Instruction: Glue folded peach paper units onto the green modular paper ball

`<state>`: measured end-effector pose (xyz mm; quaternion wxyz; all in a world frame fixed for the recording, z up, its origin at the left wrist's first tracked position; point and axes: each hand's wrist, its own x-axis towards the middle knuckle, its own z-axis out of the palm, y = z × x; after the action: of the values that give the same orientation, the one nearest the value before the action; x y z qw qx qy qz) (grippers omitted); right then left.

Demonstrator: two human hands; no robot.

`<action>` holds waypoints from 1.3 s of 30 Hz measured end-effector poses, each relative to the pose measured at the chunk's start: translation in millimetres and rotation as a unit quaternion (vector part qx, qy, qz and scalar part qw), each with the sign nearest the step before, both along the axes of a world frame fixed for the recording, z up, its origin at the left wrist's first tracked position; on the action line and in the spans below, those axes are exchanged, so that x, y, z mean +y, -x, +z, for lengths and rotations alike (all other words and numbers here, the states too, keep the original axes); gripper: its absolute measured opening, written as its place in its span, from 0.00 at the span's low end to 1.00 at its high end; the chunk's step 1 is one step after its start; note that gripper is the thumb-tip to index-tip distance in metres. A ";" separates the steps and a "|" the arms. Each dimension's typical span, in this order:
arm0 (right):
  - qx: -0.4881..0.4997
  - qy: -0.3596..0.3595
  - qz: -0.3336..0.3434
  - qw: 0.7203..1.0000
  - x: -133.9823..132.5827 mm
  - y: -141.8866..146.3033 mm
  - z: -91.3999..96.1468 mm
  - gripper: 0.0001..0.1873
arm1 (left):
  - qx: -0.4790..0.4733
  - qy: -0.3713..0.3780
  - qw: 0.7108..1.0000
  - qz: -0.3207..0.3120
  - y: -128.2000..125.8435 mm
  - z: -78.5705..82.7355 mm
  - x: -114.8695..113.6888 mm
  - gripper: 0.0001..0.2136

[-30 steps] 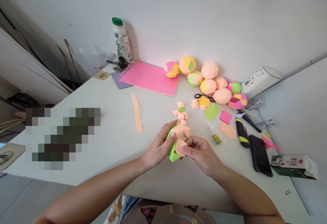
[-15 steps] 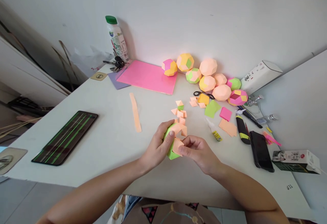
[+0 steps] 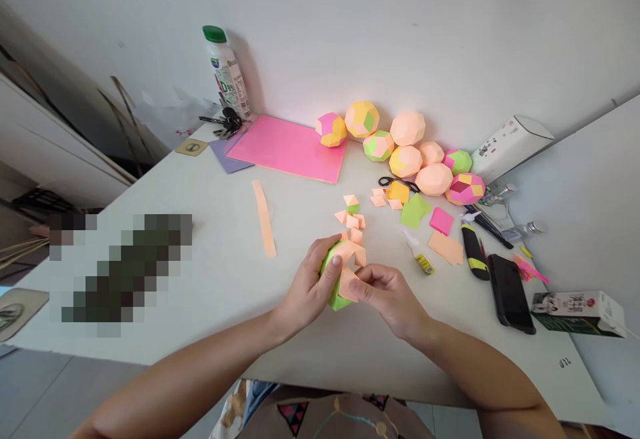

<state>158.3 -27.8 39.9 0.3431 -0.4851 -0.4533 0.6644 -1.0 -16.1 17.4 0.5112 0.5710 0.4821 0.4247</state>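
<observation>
My left hand (image 3: 313,282) is wrapped round a partly built paper ball (image 3: 339,300), green on the outside with peach pieces along its open side. The thumb presses on a peach piece near the gap. My right hand (image 3: 390,295) pinches a peach flap (image 3: 349,284) at the ball's right edge between thumb and fingers. Just beyond the hands lie several small folded peach paper pieces (image 3: 356,221), with a green one among them. A small glue bottle (image 3: 424,262) lies to the right of my right hand. The ball's underside is hidden.
Finished paper balls (image 3: 407,129) are grouped by the wall. Scissors (image 3: 393,183), sticky notes (image 3: 442,221), a cutter (image 3: 475,252) and a phone (image 3: 510,292) lie at right. Left are a peach strip (image 3: 264,219), a pink sheet (image 3: 287,149), a bottle (image 3: 227,72) and a pixelated dark object (image 3: 127,272).
Both hands stay in nearly the same place on the paper ball. The view shifts slightly, and the dark object at left is now pixelated.
</observation>
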 end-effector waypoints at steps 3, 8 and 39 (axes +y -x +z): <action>-0.003 -0.003 -0.003 1.000 -0.7 0.5 -0.5 0.15 | 0.013 -0.016 1.000 0.008 -0.4 -1.3 -0.4 0.19; 0.001 0.001 -0.010 1.000 -2.5 2.4 -1.3 0.15 | 0.034 -0.033 0.999 0.022 -1.0 -3.2 -1.2 0.18; 0.024 -0.024 -0.036 0.999 -4.8 8.9 -5.8 0.14 | 0.089 -0.080 0.991 0.054 -1.2 -7.1 -3.9 0.19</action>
<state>149.4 -32.7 34.1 0.3891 -0.4766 -0.4435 0.6517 0.2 -20.0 10.3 0.3951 0.6189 0.5201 0.4364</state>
